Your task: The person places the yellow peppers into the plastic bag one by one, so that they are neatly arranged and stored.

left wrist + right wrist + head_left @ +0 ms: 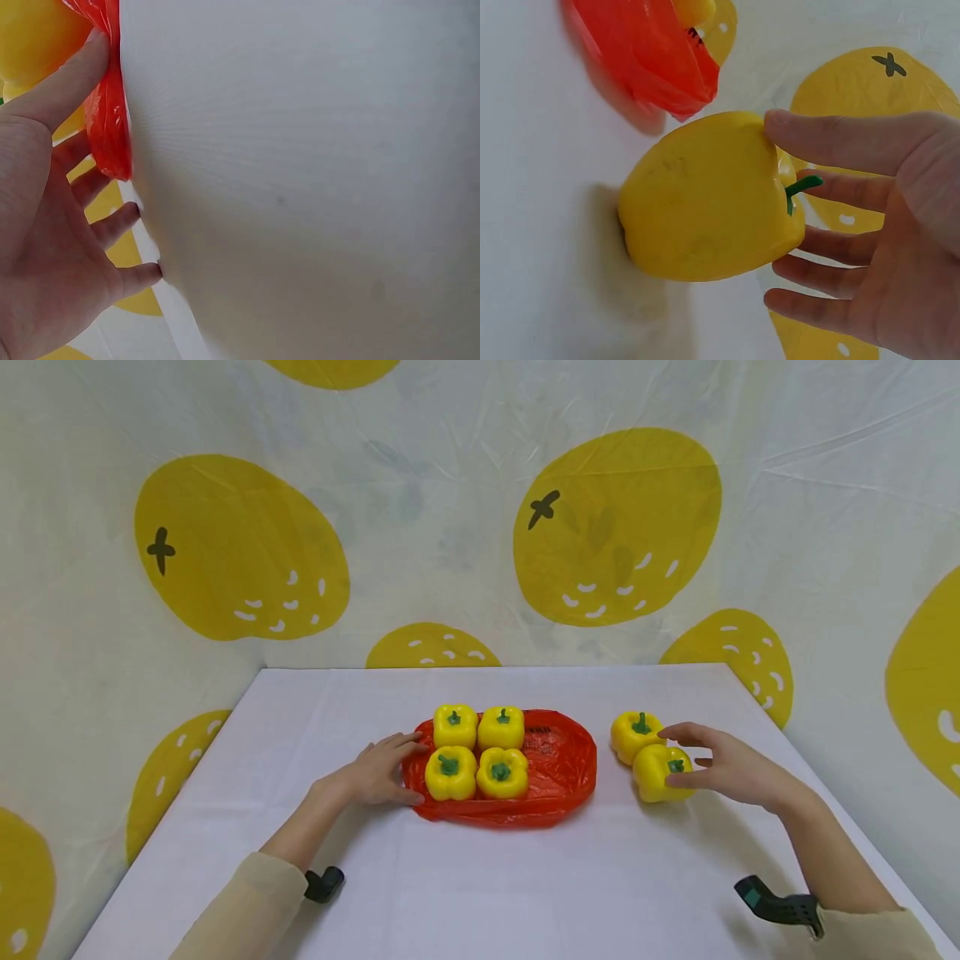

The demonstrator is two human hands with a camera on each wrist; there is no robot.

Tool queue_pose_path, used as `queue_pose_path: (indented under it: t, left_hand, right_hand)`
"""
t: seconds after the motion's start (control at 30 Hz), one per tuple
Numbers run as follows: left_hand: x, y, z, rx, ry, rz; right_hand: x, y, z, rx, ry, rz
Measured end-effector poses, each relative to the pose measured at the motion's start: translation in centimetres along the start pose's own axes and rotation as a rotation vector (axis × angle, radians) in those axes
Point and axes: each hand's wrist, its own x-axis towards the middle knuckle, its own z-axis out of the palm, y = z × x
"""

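Observation:
A red plastic bag [558,764] lies spread on the table, its rim folded low, with several yellow bell peppers [502,772] standing in its left part. At the bag's left end my left hand [378,771] holds the rim. In the left wrist view, the thumb lies against the red plastic [112,127] and the other fingers spread behind it. My right hand [723,767] grips a yellow bell pepper [705,202] near its green stem, thumb on one side and fingers on the other. That pepper is tilted, stem toward the palm. Behind it stands another yellow bell pepper [633,735].
A white cloth covers the table [480,885]. Behind it hangs a pale curtain [435,527] printed with large yellow fruit. Dark wrist cameras [780,906] sit at both sleeves.

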Motion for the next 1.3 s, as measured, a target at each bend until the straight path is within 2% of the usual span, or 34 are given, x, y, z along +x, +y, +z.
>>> queue_pose_path:
  t: [0.4, 1.03, 1.3]
  left_hand:
    - [-0.11, -0.03, -0.02, -0.016, 0.0, 0.007]
    - [-0.13, -0.14, -0.03, -0.01, 0.0, 0.007]
    - [-0.17, -0.07, -0.1, -0.004, 0.001, 0.008]
  right_hand:
    - [-0.22, 0.11, 0.42, 0.011, -0.069, -0.006]
    - [-0.64, 0.69, 0.42, 0.037, -0.026, -0.032]
    - [-0.83, 0.59, 0.24, 0.003, -0.01, -0.042]
